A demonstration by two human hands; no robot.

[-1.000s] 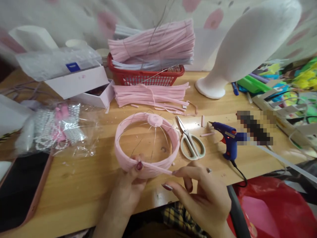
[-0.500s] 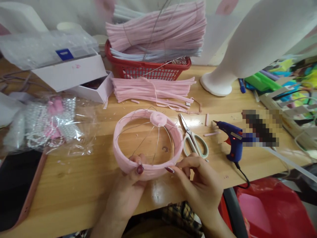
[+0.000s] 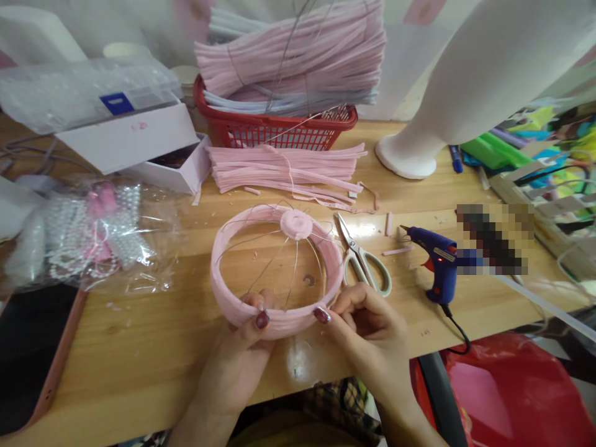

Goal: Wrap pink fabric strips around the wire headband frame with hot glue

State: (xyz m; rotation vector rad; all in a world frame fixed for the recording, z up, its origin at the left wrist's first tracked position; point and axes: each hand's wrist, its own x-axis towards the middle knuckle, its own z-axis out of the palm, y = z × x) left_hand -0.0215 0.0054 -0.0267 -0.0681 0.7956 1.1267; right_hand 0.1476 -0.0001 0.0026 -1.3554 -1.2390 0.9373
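Right now, I have both hands on the pink band (image 3: pixel 291 323), which is held just above or against the table's near part; which of the two, I can't tell from here. My left hand (image 3: pixel 239 355) pinches its near wall, thumb outside, fingers coming over the rim from within. My right hand (image 3: pixel 370 326) pinches that wall farther right, thumb laid along the upper edge and index finger bent beside it; the lower fingers are partly hidden from me.

Across the ring from my grip, a round pink disc (image 3: pixel 297 223) sits by the far rim, thin wires (image 3: pixel 296 257) spreading from it. Just past my right knuckles lie the scissors (image 3: pixel 354 247), handles toward the hand, blades pointing away. Well to the right of that grip, I see a blue glue gun (image 3: pixel 442 257) with a red light lit, nozzle toward the scissors.

Beyond the band, a pink bundle (image 3: pixel 284 167) lies on the wooden table (image 3: pixel 139 354), and behind it stands a red basket (image 3: pixel 279 131) heaped with strips (image 3: pixel 293 62). Out left of my left hand is a clear bag (image 3: pixel 93 236) holding pearl strings.
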